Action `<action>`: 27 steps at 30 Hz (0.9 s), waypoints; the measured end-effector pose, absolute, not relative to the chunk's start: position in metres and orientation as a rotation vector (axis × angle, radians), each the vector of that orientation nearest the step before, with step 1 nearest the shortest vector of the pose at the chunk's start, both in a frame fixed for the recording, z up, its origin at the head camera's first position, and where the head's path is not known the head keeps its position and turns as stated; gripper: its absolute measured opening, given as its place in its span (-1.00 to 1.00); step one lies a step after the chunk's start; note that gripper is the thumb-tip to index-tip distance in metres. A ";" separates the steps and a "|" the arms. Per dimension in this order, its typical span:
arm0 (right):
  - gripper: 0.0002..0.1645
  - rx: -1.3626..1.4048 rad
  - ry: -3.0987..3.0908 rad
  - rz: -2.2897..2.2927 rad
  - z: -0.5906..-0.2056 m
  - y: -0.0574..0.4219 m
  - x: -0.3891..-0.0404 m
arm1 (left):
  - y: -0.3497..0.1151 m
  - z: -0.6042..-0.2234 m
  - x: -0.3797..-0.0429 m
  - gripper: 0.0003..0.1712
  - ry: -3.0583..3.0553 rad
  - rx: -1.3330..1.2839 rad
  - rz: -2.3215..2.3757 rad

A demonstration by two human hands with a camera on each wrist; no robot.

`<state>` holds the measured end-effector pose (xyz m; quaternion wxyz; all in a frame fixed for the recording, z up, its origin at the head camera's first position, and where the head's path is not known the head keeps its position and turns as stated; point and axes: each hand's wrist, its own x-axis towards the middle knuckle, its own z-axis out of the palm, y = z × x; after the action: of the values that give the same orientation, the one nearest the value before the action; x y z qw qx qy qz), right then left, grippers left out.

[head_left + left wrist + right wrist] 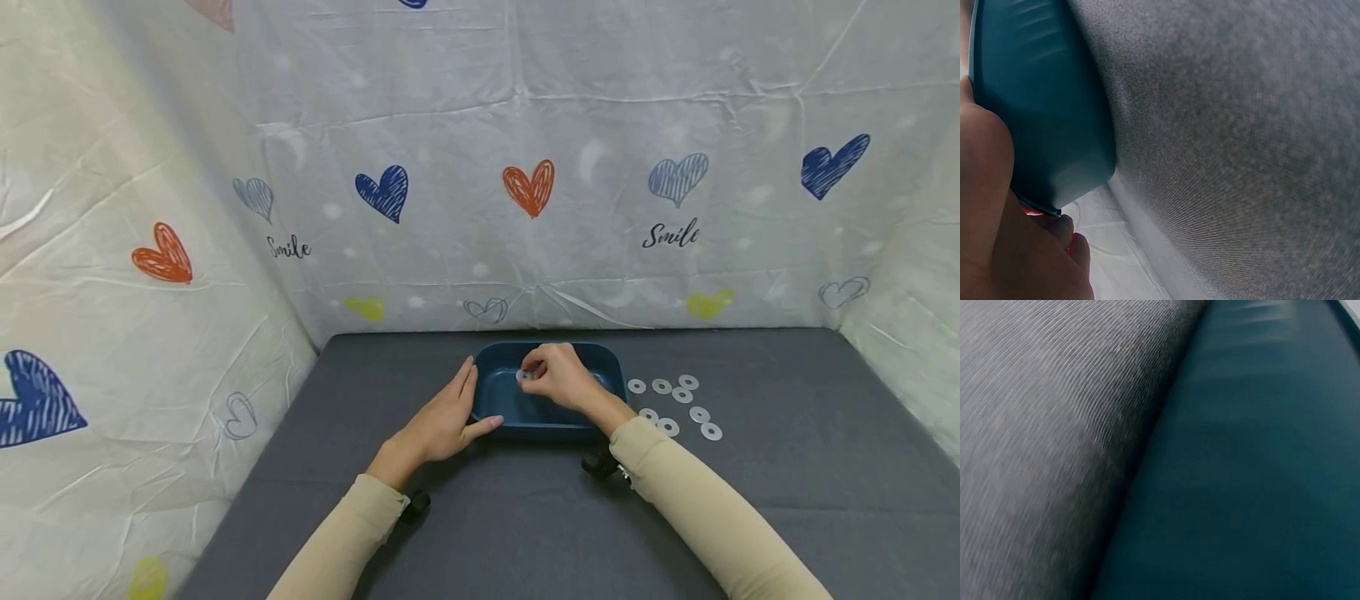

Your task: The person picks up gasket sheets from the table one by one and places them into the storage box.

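Observation:
A dark teal rectangular tray (547, 432) sits on the table's far half. At its left end, my left hand (442, 417) rests with straight fingers along the outer wall and the thumb at the near corner. Above the tray's inside, my right hand (561, 379) pinches a pale flat washer (521, 376) between thumb and fingers. In the left wrist view, the left hand (991, 206) touches the tray (1047, 112). Only the tray's side (1241, 475) and the cloth show in the right wrist view; the right hand is outside it.
Several flat washers (662, 387) lie scattered on the grey cloth-covered table (480, 517) just right of the tray. A white curtain (450, 108) printed with hearts hangs behind the table and at both sides.

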<state>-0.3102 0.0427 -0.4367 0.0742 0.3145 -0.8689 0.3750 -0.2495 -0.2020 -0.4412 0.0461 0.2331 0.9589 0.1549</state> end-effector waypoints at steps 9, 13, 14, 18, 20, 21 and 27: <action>-0.80 0.916 -2.678 1.117 -0.438 0.024 -0.315 | -0.202 -0.441 -0.250 0.20 2.922 0.708 0.478; -0.80 0.895 -2.711 1.106 -0.440 0.018 -0.318 | -0.202 -0.441 -0.250 0.19 2.918 0.703 0.460; -0.81 0.895 -2.716 1.100 -0.440 0.016 -0.319 | -0.202 -0.440 -0.249 0.19 2.921 0.704 0.458; -0.79 0.891 -2.742 1.084 -0.442 0.011 -0.325 | -0.202 -0.440 -0.248 0.18 2.925 0.715 0.475; -0.78 0.886 -2.757 1.082 -0.443 0.009 -0.327 | -0.202 -0.440 -0.248 0.17 2.924 0.712 0.478; -0.78 0.882 -2.770 1.077 -0.444 0.008 -0.328 | -0.202 -0.441 -0.249 0.18 2.922 0.712 0.479; -0.80 0.874 -2.828 1.012 -0.450 0.005 -0.333 | -0.203 -0.442 -0.249 0.18 2.926 0.696 0.469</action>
<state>-0.3334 0.0051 -0.4500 0.0066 0.2793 -0.9040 0.3236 -0.2493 -0.2027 -0.4424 0.0486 0.2285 0.9601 0.1540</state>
